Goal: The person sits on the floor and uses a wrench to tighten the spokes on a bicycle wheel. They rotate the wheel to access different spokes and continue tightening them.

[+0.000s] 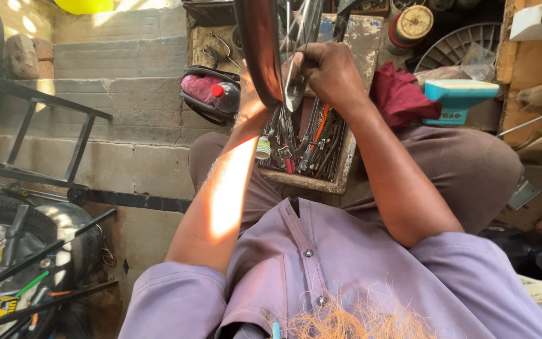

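A bicycle wheel [265, 44] is held upright on edge above the toolbox [321, 182], its rim running from near to far and out past the top of the view. The right hand [330, 75] is clamped on the rim and spokes. The left hand [249, 94] is pressed against the tyre's left side, its fingers hidden.

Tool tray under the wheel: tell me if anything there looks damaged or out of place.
The wooden tool tray looks worn: its front rim is chipped and flaking. Inside, the tools lie jumbled, not sorted. A red cloth is crumpled beside it. The right hand and left hand hold the wheel rim above; nothing has spilled.
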Available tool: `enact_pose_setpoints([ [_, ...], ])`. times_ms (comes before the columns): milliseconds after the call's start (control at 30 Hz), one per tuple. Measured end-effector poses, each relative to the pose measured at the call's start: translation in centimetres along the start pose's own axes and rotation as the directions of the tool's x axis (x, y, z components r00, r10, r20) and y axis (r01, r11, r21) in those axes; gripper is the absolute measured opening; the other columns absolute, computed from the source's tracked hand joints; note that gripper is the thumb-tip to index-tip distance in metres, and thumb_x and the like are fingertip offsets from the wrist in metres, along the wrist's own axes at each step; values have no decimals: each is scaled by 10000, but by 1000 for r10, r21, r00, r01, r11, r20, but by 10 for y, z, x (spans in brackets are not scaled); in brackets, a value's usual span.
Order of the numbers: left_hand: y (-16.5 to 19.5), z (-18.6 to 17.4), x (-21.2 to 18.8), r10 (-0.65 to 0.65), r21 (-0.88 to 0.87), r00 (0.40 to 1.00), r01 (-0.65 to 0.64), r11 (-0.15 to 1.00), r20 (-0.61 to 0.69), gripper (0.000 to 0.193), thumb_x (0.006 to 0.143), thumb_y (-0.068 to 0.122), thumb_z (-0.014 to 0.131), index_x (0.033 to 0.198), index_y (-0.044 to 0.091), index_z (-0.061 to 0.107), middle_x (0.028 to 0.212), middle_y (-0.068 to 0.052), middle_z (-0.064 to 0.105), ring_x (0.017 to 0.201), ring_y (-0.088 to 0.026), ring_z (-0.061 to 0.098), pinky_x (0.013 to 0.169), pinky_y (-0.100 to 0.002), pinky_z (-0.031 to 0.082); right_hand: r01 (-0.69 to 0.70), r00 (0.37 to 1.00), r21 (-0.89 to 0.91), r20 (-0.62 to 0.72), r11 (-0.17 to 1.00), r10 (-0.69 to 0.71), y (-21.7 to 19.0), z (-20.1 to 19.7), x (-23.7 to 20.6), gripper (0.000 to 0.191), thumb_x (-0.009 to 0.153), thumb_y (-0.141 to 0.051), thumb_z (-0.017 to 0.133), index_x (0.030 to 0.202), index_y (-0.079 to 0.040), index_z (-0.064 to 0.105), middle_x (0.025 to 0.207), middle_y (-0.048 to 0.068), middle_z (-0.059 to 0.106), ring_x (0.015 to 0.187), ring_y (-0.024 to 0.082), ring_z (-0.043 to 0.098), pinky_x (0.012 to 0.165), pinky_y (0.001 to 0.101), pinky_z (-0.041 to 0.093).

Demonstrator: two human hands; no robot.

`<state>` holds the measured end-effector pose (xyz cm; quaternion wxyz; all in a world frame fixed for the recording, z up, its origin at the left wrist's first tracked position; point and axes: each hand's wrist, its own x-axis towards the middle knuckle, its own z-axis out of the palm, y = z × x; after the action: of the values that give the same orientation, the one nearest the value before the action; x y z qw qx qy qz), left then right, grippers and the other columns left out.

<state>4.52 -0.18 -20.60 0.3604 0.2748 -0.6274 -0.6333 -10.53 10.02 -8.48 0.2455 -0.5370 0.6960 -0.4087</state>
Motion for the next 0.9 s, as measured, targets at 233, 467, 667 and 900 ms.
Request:
enact_pose_setpoints([
  [233,46,9,-8,120,413,992,-99,905,-27,281,1114,131,539,1365,4,525,1260,-100,657,1150,-195,672,995,-325,563,189,967,-171,-137,967,-214,3,-6,0,225,924,-44,694,1135,-8,766,974,163,779,846,249,759,807,390,601],
  [467,42,15,4,-48,-411,999,43,911,-2,325,1107,127,552,1381,-35,489,1258,-135,596,1112,-207,617,933,-343,541,-42,997,92,-67,995,48,8,-17,2,251,931,-83,702,1176,-41,734,986,136,763,846,216,757,741,356,622],
  [667,24,11,7,-55,-34,998,54,998,-30,321,1102,169,549,1371,-2,508,1239,-114,609,1105,-186,621,950,-324,535,162,986,-200,76,966,-149,7,-23,-5,320,897,-106,813,1183,18,740,1027,228,752,932,347,721,833,449,556],
  [900,44,16,7,-43,3,999,43,999,-30,323,1092,215,552,1353,25,531,1205,-96,621,1076,-175,632,949,-314,526,-53,983,1,175,999,52,7,-19,2,222,909,-4,729,1131,-3,748,1007,135,783,919,218,737,838,366,577],
])
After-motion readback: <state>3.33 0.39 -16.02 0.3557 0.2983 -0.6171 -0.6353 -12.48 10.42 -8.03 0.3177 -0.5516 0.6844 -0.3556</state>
